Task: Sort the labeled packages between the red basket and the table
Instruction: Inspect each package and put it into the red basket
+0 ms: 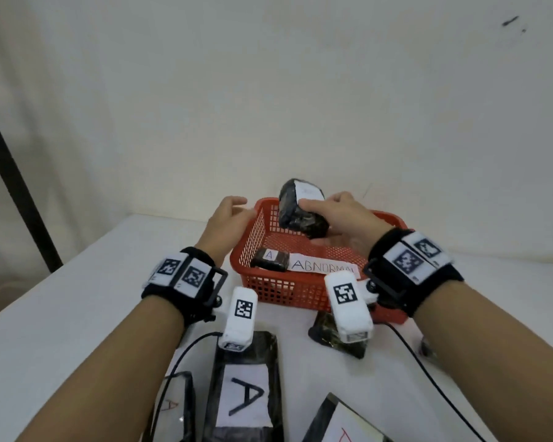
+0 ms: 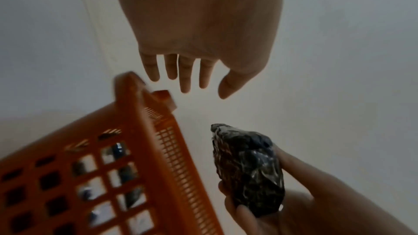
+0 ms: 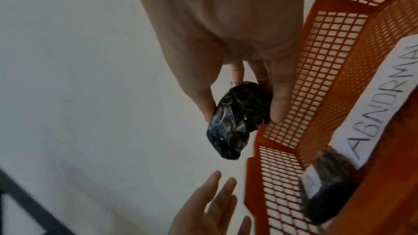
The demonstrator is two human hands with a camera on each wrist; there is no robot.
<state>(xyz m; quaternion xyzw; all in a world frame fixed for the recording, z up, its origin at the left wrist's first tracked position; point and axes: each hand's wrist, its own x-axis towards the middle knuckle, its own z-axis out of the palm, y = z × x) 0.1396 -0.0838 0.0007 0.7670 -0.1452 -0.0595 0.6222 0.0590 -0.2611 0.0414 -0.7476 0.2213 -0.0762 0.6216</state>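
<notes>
My right hand [image 1: 329, 215] grips a black plastic-wrapped package [image 1: 302, 208] with a white label, held above the red basket [image 1: 268, 282]; thumb and fingers pinch it [image 3: 239, 113] from both sides. The same package [image 2: 246, 167] shows in the left wrist view. My left hand [image 1: 230, 215] hovers beside the basket's left rim, fingers [image 2: 185, 74] straight and spread, holding nothing. Inside the basket lie a small black package marked A [image 1: 270, 259] and a paper strip reading ABNORMAL [image 1: 323, 266].
On the white table [image 1: 61, 314] near me lie a black package with a large A label [image 1: 245, 387], another at the left [image 1: 176, 406], one at the lower right [image 1: 342, 425] and one [image 1: 336, 339] before the basket. Cables [image 1: 428, 371] cross the table. A wall stands close behind.
</notes>
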